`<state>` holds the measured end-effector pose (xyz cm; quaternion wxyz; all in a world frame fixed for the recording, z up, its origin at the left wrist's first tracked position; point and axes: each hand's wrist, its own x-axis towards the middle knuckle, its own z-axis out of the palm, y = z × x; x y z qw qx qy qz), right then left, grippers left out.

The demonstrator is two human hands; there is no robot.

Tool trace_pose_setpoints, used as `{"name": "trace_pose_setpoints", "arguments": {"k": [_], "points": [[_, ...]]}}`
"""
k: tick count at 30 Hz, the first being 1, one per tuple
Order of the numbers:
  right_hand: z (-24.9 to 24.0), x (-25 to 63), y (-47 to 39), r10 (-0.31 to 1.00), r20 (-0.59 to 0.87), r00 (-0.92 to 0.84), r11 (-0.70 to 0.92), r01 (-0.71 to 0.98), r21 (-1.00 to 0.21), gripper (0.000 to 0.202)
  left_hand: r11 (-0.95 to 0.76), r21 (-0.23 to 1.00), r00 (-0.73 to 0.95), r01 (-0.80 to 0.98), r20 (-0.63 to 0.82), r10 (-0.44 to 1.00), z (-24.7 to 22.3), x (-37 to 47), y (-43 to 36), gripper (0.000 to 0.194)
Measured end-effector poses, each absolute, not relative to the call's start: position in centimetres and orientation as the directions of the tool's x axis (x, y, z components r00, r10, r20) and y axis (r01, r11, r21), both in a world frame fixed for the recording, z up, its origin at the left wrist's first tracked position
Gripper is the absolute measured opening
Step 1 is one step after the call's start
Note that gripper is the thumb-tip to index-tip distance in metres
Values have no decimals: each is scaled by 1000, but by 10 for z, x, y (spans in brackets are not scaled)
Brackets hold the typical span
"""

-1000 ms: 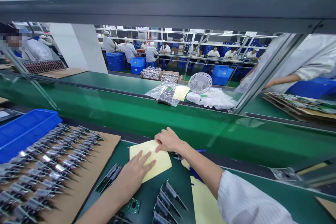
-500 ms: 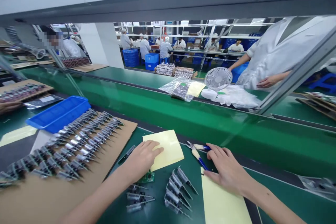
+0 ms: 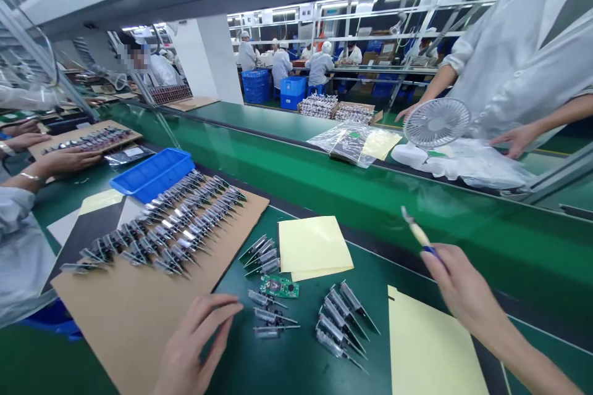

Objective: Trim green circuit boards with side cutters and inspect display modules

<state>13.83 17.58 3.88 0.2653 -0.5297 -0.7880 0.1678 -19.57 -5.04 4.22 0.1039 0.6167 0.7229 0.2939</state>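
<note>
My right hand [image 3: 461,287] holds small cutters [image 3: 418,234] with cream and blue handles, raised above the green mat, tip pointing up and left. My left hand [image 3: 194,340] rests with fingers spread at the edge of a cardboard sheet [image 3: 134,308], close to a few loose metal parts [image 3: 271,321] and a small green circuit board [image 3: 279,287]. A yellow paper sheet [image 3: 312,247] lies beyond them, and another yellow sheet [image 3: 430,352] lies under my right forearm. More metal parts [image 3: 340,321] lie between the two hands.
Rows of metal parts [image 3: 180,216] cover the cardboard sheet, beside a blue tray [image 3: 152,173]. A green conveyor [image 3: 324,185] runs across. A white fan [image 3: 433,126] and plastic bags sit beyond it, where a person in white stands. Another person's hands [image 3: 60,160] work at left.
My right hand picked the cutters up off the mat and lifted them. My left hand slid off the yellow sheet back to the cardboard edge. The view swung left.
</note>
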Motion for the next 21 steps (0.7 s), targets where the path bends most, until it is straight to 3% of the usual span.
{"name": "trace_pose_setpoints", "arguments": {"k": [3,6,8,9,12,16,19,21], "points": [[53,144,168,960,163,-227,270,609,-746,40,88,481,-235,872,255,938,45,-204,-41,18],[67,142,151,994,-64,-92,-44,209,-977,36,50,450,-168,892,226,959,59,-198,-17,19],[75,138,138,977,-208,-38,-209,-46,-977,35,18,449,-101,893,162,982,64,-187,-5,19],[78,137,132,972,-234,-23,-235,-93,-968,35,5,444,-68,896,126,990,63,-181,-2,28],[81,140,116,966,-259,-3,-258,-84,-962,38,23,409,-47,912,48,998,52,-173,-6,58],[70,157,100,955,-297,-1,-296,105,-950,52,124,337,-129,933,-9,992,37,-174,-26,59],[57,165,88,961,-271,-50,-245,294,-924,53,252,440,-228,862,-108,968,42,-158,-34,52],[52,162,81,971,-207,-117,-151,369,-917,50,366,523,-222,770,-318,922,51,-134,-31,50]]}}
